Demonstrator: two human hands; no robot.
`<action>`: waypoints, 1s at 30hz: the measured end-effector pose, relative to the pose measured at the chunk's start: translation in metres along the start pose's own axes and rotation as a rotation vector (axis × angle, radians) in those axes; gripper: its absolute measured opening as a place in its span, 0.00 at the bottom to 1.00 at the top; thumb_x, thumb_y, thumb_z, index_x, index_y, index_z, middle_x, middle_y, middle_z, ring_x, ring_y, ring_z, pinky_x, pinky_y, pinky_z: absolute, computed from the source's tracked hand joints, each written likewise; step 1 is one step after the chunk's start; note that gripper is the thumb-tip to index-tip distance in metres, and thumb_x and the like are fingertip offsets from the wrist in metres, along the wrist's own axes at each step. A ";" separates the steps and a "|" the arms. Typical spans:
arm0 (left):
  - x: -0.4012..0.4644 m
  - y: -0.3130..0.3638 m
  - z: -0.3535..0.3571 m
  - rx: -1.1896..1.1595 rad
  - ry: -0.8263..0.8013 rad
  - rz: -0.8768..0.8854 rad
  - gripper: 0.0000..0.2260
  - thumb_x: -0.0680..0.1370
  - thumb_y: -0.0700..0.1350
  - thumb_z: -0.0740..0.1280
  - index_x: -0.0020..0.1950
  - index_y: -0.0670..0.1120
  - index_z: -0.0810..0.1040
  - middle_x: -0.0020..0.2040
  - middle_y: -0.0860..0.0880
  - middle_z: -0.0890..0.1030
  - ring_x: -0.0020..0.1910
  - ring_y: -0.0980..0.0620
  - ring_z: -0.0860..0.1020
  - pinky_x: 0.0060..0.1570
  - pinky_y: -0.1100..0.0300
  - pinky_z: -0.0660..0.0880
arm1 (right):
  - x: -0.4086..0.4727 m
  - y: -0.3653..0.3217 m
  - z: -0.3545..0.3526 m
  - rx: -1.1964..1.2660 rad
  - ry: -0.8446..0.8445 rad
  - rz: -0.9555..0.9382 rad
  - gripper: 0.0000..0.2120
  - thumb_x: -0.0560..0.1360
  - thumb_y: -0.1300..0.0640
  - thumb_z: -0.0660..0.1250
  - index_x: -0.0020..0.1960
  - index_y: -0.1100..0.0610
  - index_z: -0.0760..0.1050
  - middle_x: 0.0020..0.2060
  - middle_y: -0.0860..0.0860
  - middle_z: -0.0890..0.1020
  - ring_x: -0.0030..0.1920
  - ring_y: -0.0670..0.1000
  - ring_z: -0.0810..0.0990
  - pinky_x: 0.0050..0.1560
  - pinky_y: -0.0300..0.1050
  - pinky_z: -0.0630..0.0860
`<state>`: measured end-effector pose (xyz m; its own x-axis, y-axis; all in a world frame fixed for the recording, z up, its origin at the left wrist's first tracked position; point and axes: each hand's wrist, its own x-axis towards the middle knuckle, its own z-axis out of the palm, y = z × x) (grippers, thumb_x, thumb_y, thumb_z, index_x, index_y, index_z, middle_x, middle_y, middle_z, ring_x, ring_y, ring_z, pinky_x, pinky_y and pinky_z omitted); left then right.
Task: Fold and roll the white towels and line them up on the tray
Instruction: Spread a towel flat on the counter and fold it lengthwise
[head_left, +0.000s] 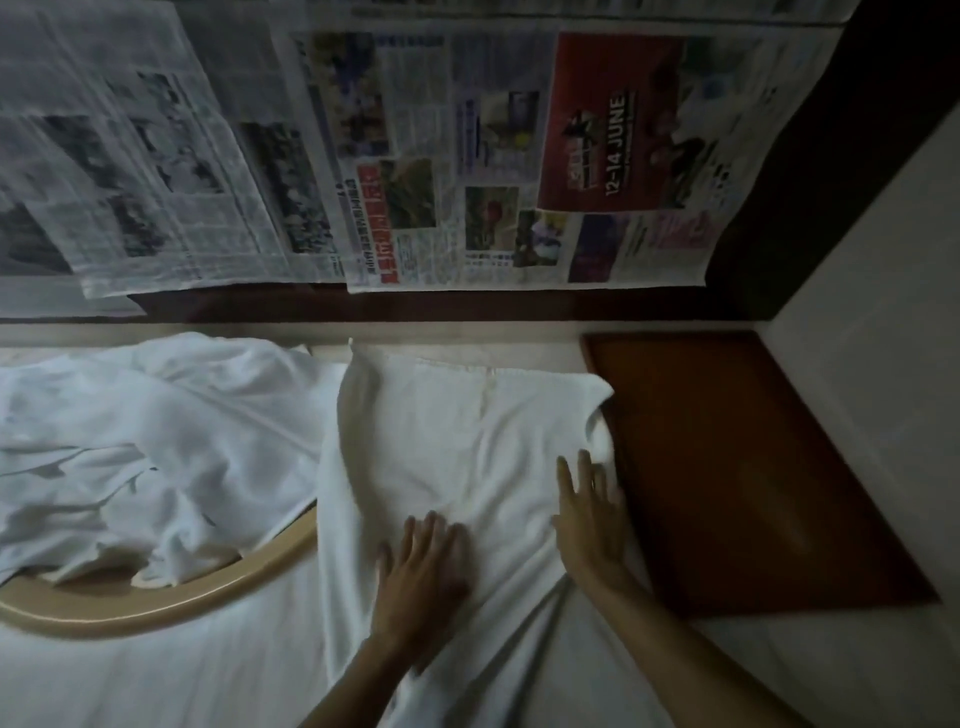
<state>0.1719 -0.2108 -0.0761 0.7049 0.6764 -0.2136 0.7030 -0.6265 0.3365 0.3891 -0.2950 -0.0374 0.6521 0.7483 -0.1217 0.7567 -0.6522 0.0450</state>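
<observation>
A white towel (457, 457) was spread flat at the centre of the white surface (156, 675), its right edge lapping onto the rim of the brown tray (753, 467), which lay at about 3 o'clock from it and held nothing. More white towels (145, 426) were heaped over a beige basket (171, 597) at 9 o'clock. The left hand (423, 566) was laid on the cloth near its lower middle with fingers straight and spread, gripping nothing; some motion blur was seen there. The right hand (589, 514) was likewise laid flat and wide along the towel's right border.

The step in hand was judged to be smoothing before the first fold. It would be done well if creases were pressed outward from the middle toward 12 o'clock, the edges squared, and the overlapping corner drawn back off the tray. Newspapers (441, 156) were seen pasted on the wall at 12 o'clock.
</observation>
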 end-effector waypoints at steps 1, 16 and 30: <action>-0.003 -0.003 0.007 0.048 -0.060 -0.001 0.32 0.78 0.63 0.57 0.80 0.59 0.51 0.80 0.52 0.43 0.79 0.44 0.44 0.74 0.38 0.52 | -0.013 -0.003 0.001 0.071 0.014 0.037 0.38 0.70 0.49 0.77 0.74 0.57 0.68 0.72 0.61 0.68 0.66 0.61 0.72 0.60 0.55 0.75; 0.033 0.034 0.014 0.062 -0.186 -0.036 0.32 0.81 0.64 0.51 0.80 0.57 0.40 0.79 0.48 0.31 0.77 0.41 0.32 0.74 0.37 0.40 | -0.055 0.011 0.007 0.463 -0.437 0.376 0.30 0.75 0.32 0.63 0.59 0.58 0.78 0.56 0.55 0.82 0.56 0.55 0.81 0.51 0.43 0.76; 0.052 0.054 0.016 0.007 -0.193 -0.041 0.31 0.82 0.63 0.50 0.81 0.56 0.42 0.80 0.47 0.34 0.77 0.40 0.32 0.73 0.34 0.38 | -0.030 0.084 -0.008 0.550 -0.456 0.240 0.15 0.80 0.49 0.62 0.42 0.58 0.77 0.31 0.54 0.84 0.33 0.53 0.84 0.41 0.47 0.81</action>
<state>0.2479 -0.2156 -0.0833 0.6803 0.6149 -0.3989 0.7316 -0.6031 0.3180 0.4334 -0.3711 -0.0221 0.6224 0.5313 -0.5748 0.3857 -0.8472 -0.3654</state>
